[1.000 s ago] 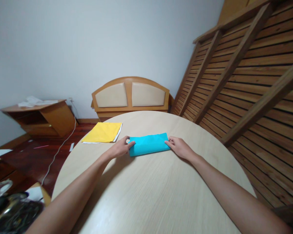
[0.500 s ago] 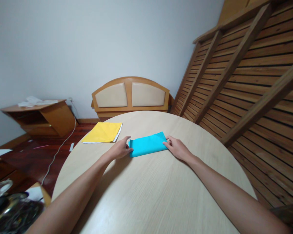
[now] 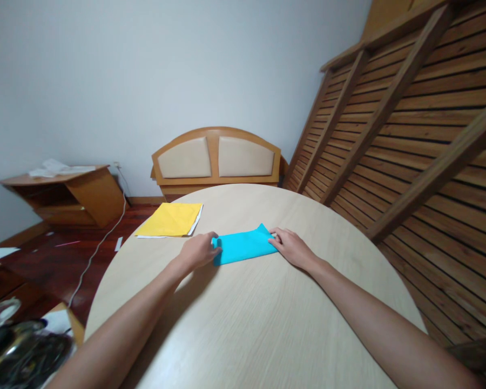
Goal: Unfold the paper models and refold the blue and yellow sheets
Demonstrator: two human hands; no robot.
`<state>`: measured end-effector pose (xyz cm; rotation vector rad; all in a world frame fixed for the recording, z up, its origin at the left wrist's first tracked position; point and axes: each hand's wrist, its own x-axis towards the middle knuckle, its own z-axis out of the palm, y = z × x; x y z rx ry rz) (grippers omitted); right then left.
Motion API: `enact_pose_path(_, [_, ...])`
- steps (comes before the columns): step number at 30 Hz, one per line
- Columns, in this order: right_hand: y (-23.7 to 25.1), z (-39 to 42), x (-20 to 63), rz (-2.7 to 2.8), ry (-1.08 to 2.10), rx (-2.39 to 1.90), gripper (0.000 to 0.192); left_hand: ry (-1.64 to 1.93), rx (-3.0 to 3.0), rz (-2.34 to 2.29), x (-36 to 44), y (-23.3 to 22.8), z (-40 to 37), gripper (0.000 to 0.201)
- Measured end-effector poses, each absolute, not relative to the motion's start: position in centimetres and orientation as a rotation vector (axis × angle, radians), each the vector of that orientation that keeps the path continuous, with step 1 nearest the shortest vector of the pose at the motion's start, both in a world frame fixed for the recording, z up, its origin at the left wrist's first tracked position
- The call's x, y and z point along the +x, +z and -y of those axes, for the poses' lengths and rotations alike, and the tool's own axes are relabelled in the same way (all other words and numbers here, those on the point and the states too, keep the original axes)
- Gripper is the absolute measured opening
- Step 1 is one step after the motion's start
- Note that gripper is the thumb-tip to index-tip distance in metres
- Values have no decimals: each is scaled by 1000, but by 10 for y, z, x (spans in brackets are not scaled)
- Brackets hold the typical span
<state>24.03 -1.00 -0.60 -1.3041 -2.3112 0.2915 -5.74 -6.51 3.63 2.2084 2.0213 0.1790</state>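
Note:
A folded turquoise paper lies on the round light-wood table, a little past its middle. My left hand pinches the paper's left end, fingers curled over the edge. My right hand grips the paper's right end, where the far corner is raised off the table. A yellow sheet with a white sheet under it lies at the table's far left edge, apart from both hands.
A wooden headboard with padded panels leans on the wall behind the table. A slatted wooden frame stands at the right. A low wooden shelf and a white cable are on the dark floor at the left.
Both hands have drawn the turquoise paper slightly nearer and closer together. Its right far corner has lifted, and the paper looks narrower than before.

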Motion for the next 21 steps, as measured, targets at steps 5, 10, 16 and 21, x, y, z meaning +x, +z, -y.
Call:
enact_pose_path(5, [-8, 10, 240, 2342, 255, -1303, 27, 485, 2574, -1732, -24, 20, 76, 45])
enact_pose_path(10, [0, 15, 239, 2356, 168, -1336, 31, 409, 2578, -1579, -5, -6, 78, 60])
enact_pose_path(16, [13, 45, 211, 2320, 23, -1167, 46, 355, 2497, -1519, -2, -9, 78, 68])
enact_pose_path(21, [-3, 62, 188, 2582, 319, -1064, 61, 367, 2551, -1368, 2, -9, 81, 62])
